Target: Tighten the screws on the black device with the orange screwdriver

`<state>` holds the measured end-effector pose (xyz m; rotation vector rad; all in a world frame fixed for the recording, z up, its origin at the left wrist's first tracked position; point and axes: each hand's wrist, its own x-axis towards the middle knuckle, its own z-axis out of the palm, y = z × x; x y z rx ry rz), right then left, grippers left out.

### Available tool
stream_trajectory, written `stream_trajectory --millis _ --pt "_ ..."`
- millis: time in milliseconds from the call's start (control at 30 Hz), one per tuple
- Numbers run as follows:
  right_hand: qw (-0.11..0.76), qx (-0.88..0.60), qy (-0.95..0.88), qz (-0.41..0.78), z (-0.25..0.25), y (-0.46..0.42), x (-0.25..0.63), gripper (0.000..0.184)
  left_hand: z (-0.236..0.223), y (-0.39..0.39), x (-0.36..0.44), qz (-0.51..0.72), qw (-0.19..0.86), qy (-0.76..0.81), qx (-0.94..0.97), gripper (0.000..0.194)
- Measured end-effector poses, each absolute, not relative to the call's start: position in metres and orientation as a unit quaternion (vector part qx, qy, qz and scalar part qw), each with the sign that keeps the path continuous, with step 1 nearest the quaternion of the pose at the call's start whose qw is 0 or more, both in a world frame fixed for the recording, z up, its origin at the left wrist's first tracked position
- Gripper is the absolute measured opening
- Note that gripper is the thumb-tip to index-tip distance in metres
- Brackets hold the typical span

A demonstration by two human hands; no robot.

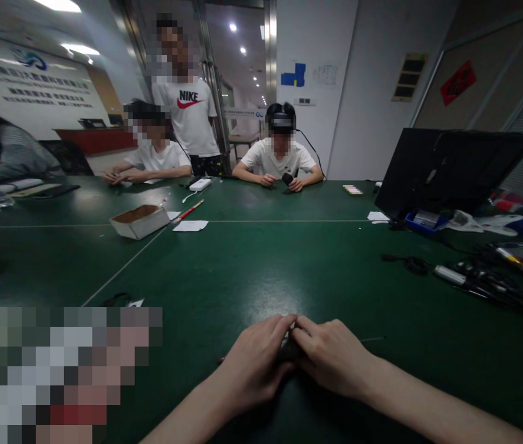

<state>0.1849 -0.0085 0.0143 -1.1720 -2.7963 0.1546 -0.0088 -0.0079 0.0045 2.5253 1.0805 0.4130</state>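
Just above the green table, my left hand (258, 354) and my right hand (335, 354) meet at the bottom middle, fingertips nearly touching. Both are closed around a small dark object (290, 350), mostly covered by the fingers, so its kind cannot be made out. From behind my right hand a thin rod-like piece (373, 338) sticks out to the right. A small dark tip (221, 360) shows at the left of my left hand. Whether these two belong to the held object cannot be told.
The green table (243, 265) stretches ahead. An open cardboard box (139, 229), a red pencil-like stick (190, 211) and white paper (190, 226) lie left of centre. A monitor (451, 176), a blue tray (425, 221) and tangled cables (488, 277) are at right. Several people are around the table.
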Motion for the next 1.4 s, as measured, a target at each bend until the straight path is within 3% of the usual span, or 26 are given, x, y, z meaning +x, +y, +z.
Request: stream_trajectory --millis 200,300,367,467,600,700,867,967,1133,1400 --pt "0.113 -0.378 -0.912 0.112 0.046 -0.003 0.192 0.019 0.007 -0.007 -0.009 0.137 0.184 0.378 0.897 0.048" --pt "0.186 -0.376 -0.894 0.157 0.070 0.002 0.196 0.018 0.011 -0.008 -0.009 0.126 0.176 0.377 0.901 0.043" --pt "0.265 -0.375 -0.850 0.257 0.086 0.005 0.198 0.024 0.014 -0.009 -0.009 0.108 0.177 0.386 0.899 0.039" --pt "0.311 -0.333 -0.784 0.421 0.104 0.010 0.202 0.035 0.019 -0.008 -0.008 0.077 0.186 0.403 0.893 0.036" --pt "0.331 -0.247 -0.747 0.521 0.117 0.013 0.205 0.027 0.021 -0.008 -0.007 0.069 0.200 0.414 0.885 0.037" --pt "0.341 -0.264 -0.762 0.483 0.121 0.014 0.207 0.019 0.022 -0.009 -0.007 0.078 0.204 0.415 0.883 0.037" --pt "0.303 -0.386 -0.849 0.196 0.120 0.015 0.214 0.033 0.022 -0.009 -0.007 0.102 0.194 0.413 0.884 0.031" --pt "0.274 -0.378 -0.878 0.105 0.120 0.016 0.218 0.036 0.016 -0.009 -0.008 0.135 0.180 0.395 0.891 0.024" --pt "0.262 -0.314 -0.897 0.166 0.122 0.016 0.218 0.029 0.001 -0.007 -0.010 0.212 0.172 0.362 0.891 0.016" --pt "0.240 -0.281 -0.903 0.220 0.115 0.017 0.213 0.025 -0.004 -0.005 -0.008 0.305 0.259 0.335 0.853 0.016"
